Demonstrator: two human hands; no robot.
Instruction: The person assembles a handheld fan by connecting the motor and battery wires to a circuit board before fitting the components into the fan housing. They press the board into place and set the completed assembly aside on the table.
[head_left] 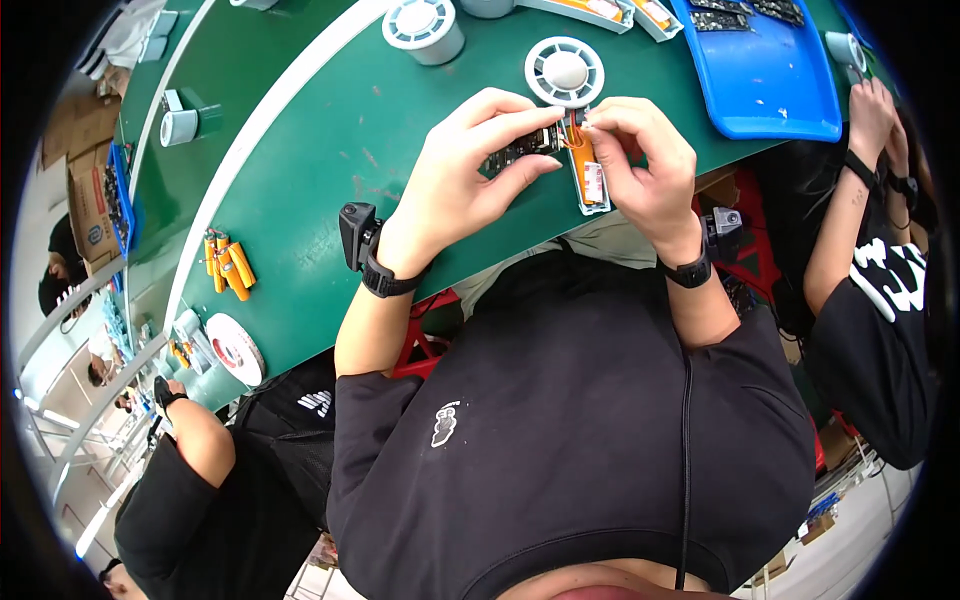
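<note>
Your left hand [458,172] gripping a dark circuit board [522,150], your right hand [648,155] pinching the thin wires [568,136], grey round-headed housing [565,72] with orange battery [581,160] between them, near edge of green table [320,235].

Head view of a green surface [320,210]: the left hand [480,165] grips a dark circuit board [522,148] between thumb and fingers, while the fingertips of the right hand [648,160] lie at thin wires beside an orange battery [581,170] in an open, pale grey handle below a round, slotted head [565,70]. A similar round part [422,28] stands farther off, left of the head. Orange cylinders [230,265] lie at left; at upper right, a blue tray [765,95] bears dark boards [722,20], near a co-worker's hand [872,115].
</note>
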